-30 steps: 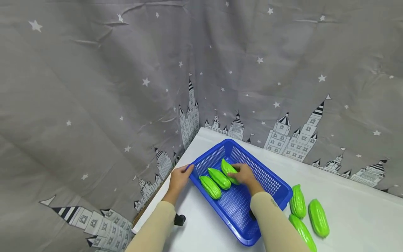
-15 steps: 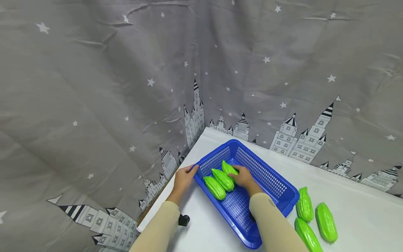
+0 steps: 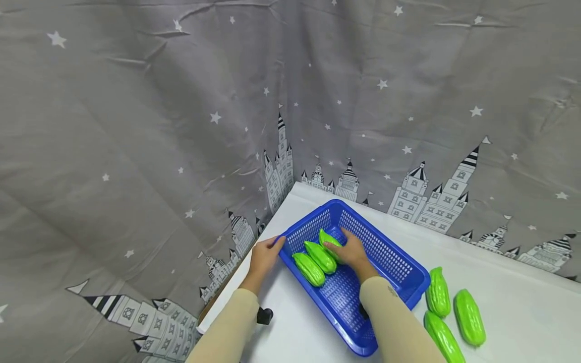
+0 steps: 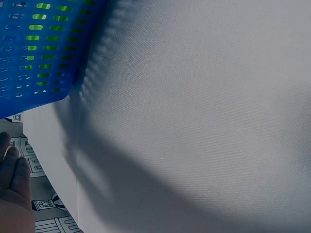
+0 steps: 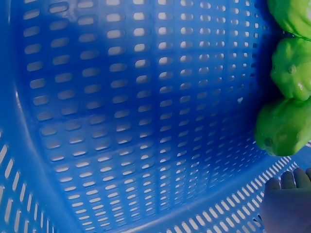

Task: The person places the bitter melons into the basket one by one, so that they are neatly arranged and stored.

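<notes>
A blue plastic basket [image 3: 345, 297] stands on the white table. Three glossy, ribbed green bitter melons lie side by side in its far-left part: a left one [image 3: 309, 269], a middle one [image 3: 320, 257] and a right one [image 3: 329, 241]. My left hand [image 3: 265, 256] grips the basket's rim at the left corner, thumb and fingers close together. Inside the basket, my right hand [image 3: 354, 252] is beside the right melon, its thumb over the melon and its other fingers spread away. The right wrist view shows these fingers [image 5: 287, 180] apart from the melons' ends.
Right of the basket, several bitter melons lie on the table, one by the basket corner [image 3: 438, 292], one farther right [image 3: 469, 317]. A black object [image 3: 265, 316] shows beside the left sleeve. Grey curtains [image 3: 136, 126] with castles and stars stand behind the table.
My right hand's fingers have spread off the right melon, which they held before. My left hand has stayed on the rim. The whole view has shifted slightly, with the melons lying nearly as before.
</notes>
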The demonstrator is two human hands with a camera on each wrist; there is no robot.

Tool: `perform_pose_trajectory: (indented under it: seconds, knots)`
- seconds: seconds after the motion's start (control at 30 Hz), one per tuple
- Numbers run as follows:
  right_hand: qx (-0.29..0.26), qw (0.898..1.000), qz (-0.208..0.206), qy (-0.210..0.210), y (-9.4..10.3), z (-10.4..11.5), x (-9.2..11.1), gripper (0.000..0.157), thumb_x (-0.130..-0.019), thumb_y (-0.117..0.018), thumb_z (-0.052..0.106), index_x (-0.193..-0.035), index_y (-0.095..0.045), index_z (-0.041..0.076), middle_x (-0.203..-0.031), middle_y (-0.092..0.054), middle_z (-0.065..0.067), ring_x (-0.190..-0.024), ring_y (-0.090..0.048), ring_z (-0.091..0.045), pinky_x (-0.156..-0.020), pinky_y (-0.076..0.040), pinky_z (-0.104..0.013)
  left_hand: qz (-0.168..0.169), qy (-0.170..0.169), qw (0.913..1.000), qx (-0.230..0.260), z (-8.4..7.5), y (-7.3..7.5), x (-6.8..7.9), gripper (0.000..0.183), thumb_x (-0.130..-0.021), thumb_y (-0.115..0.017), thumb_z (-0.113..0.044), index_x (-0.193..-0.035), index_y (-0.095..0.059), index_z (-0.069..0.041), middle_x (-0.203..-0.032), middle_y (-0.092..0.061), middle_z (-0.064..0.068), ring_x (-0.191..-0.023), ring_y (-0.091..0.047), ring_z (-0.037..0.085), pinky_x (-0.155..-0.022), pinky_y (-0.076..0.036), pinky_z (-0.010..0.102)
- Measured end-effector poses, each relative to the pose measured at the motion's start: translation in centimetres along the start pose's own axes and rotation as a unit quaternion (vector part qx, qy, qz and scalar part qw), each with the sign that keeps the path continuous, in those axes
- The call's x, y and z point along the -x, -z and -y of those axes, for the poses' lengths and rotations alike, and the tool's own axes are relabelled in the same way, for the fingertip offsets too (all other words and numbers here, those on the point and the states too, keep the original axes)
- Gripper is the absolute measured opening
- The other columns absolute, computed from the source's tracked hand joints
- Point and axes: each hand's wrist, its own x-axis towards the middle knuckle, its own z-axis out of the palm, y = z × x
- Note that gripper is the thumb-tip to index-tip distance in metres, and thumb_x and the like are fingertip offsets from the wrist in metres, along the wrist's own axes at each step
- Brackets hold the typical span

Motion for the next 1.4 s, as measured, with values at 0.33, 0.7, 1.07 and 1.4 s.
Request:
perform_pose_trajectory:
  seconds: [0.33,0.7,1.07,1.4]
  knots:
    - [-0.057,0.995,-0.076,0.043,1.8,1.6,1.4,0.093,-0.085,-0.079,0.05,-0.157,-0.035,0.011,-0.16,-0.033,-0.016,-0.147,-0.028,-0.04,-0.117,-0.025,-0.056,-0.001,0.015,0.9999,0.0,0.1,-0.5,0.1,0.051,-0.095,-0.067,-0.05,-0.123,-0.073,-0.007,-0.118,-0.072,0.012,-0.12,-0.062,0.032,-0.102,-0.049,0.047]
    - [-0.165,0.959,-0.214,0.088,5.0,3.0,2.6,0.1,-0.082,-0.082,0.048,-0.159,-0.03,0.011,-0.161,-0.032,-0.012,-0.148,-0.027,-0.032,-0.119,-0.023,-0.049,0.004,0.009,0.9998,-0.017,1.1,-1.0,0.1,0.051,-0.095,-0.067,-0.048,-0.123,-0.072,-0.005,-0.119,-0.071,0.014,-0.125,-0.058,0.036,-0.107,-0.043,0.05]
    - [-0.112,0.961,-0.243,0.067,12.8,-0.3,5.2,0.09,-0.087,-0.078,0.048,-0.156,-0.036,0.008,-0.159,-0.035,-0.015,-0.148,-0.026,-0.035,-0.12,-0.021,-0.051,0.018,0.005,0.9995,-0.027,0.8,-0.9,-0.2,0.056,-0.096,-0.064,-0.05,-0.126,-0.07,-0.004,-0.12,-0.07,0.016,-0.126,-0.056,0.038,-0.106,-0.043,0.053]
    - [-0.09,0.945,-0.316,-0.005,20.8,-6.8,10.1,0.091,-0.089,-0.075,0.049,-0.156,-0.033,0.004,-0.159,-0.034,-0.018,-0.147,-0.028,-0.037,-0.119,-0.024,-0.052,0.024,0.0,0.999,-0.037,0.5,-0.2,-1.0,0.059,-0.097,-0.061,-0.052,-0.13,-0.066,-0.002,-0.126,-0.066,0.019,-0.13,-0.051,0.041,-0.11,-0.038,0.054]
